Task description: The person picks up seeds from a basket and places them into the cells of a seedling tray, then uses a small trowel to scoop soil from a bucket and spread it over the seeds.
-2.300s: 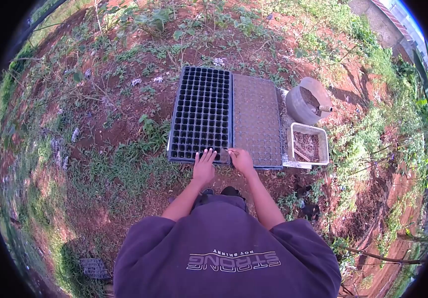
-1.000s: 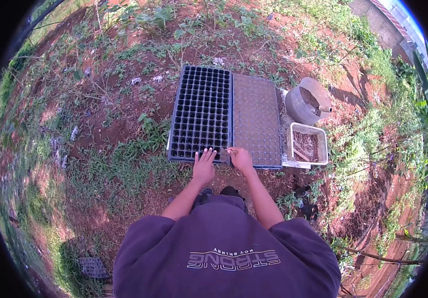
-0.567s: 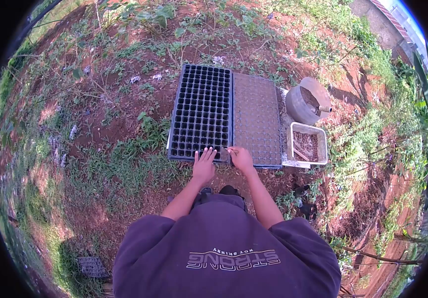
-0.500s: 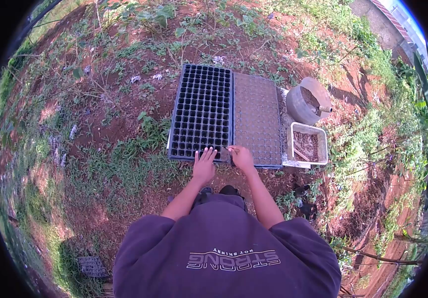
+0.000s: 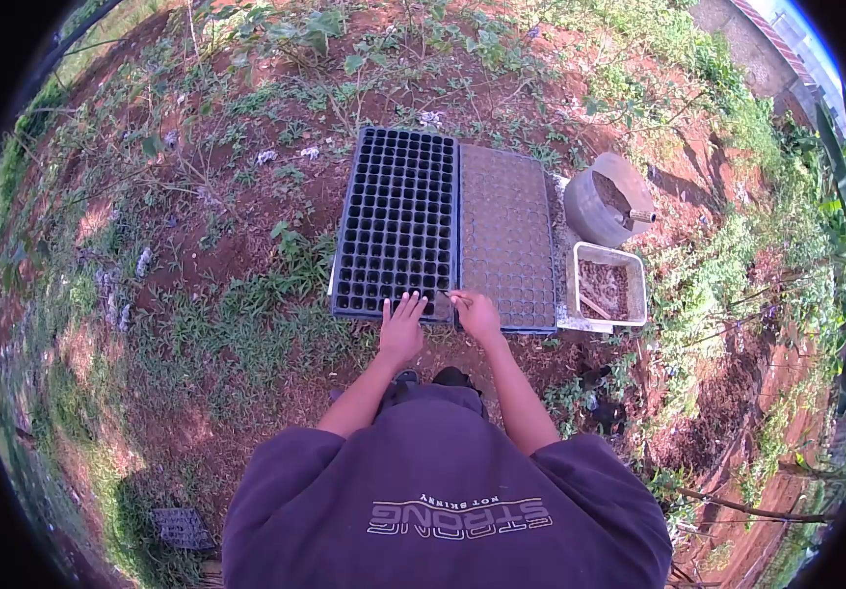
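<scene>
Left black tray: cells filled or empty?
Mostly empty: the left tray shows dark, hollow-looking cells, while the right tray looks brown with fill. Any covered cells: cannot tell.

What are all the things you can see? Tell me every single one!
Dark-celled tray: 1, black, middle
Soil-filled tray: 1, brown with dark edges, right beside it
Round tub: 1, greyish, far right
Handled thing: 1, pale handle, in the tub
Rectangular container: 1, whitish, nearer than the tub
Stick: 1, pale, inside that container
Another tray: 1, grey, ground, near left
Plants: many, green, all around
Wall: 1, greyish, far right corner
Shirt: 1, purplish, on the person
Left hand, right hand: 2, brownish, near edge of trays
</scene>
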`<state>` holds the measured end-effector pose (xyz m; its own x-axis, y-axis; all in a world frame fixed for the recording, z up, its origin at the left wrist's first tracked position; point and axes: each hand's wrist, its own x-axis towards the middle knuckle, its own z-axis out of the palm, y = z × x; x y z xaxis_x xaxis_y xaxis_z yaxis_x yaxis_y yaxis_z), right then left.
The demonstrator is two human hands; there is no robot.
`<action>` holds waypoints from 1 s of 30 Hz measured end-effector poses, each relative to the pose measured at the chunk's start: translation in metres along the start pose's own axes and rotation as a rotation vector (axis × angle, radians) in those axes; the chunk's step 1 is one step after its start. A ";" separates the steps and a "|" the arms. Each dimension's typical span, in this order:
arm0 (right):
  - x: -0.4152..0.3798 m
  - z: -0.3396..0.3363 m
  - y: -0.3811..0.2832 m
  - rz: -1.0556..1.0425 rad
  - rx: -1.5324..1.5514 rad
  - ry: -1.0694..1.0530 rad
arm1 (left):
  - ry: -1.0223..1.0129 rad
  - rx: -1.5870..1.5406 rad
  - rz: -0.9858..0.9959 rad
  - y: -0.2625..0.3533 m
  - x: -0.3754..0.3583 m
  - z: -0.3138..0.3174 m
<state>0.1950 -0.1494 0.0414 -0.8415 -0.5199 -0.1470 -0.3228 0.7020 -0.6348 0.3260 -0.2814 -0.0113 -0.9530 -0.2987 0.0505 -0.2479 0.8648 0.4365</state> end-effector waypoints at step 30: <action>0.003 -0.004 -0.007 -0.003 -0.013 -0.028 | -0.026 0.002 -0.026 0.002 0.000 0.001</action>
<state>0.1929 -0.1540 0.0490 -0.8282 -0.5351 -0.1668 -0.3305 0.7066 -0.6256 0.3256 -0.2794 -0.0110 -0.9504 -0.3105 0.0158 -0.2730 0.8579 0.4354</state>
